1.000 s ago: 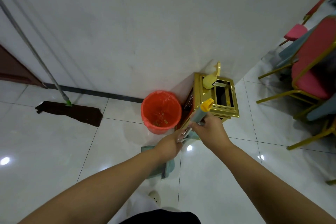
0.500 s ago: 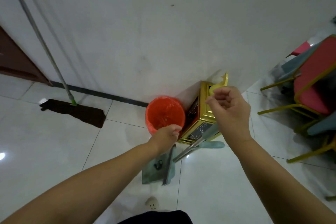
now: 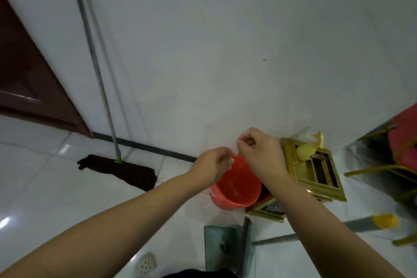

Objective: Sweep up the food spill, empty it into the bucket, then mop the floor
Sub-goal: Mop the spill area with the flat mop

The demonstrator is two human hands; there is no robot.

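An orange bucket (image 3: 237, 189) stands on the floor by the white wall, with bits of food inside. My left hand (image 3: 213, 163) hovers over its left rim, fingers curled and holding nothing. My right hand (image 3: 259, 153) is above its right rim, fingers loosely curled, also holding nothing. A grey-green dustpan (image 3: 222, 248) and broom head (image 3: 247, 246) lie on the floor below the bucket; the broom handle (image 3: 361, 224) with a yellow end runs off to the right. A mop (image 3: 119, 168) with a dark flat head and green-topped pole leans on the wall at left.
A gold-framed bin (image 3: 316, 171) stands right of the bucket against the wall. Chairs with gold legs and red seats (image 3: 404, 137) crowd the right edge. A dark brown door (image 3: 27, 88) is at left. My white shoe (image 3: 146, 264) shows at the bottom.
Both hands let go of the broom and dustpan, which now lie on the floor, and rose over the bucket. The view tilted upward.
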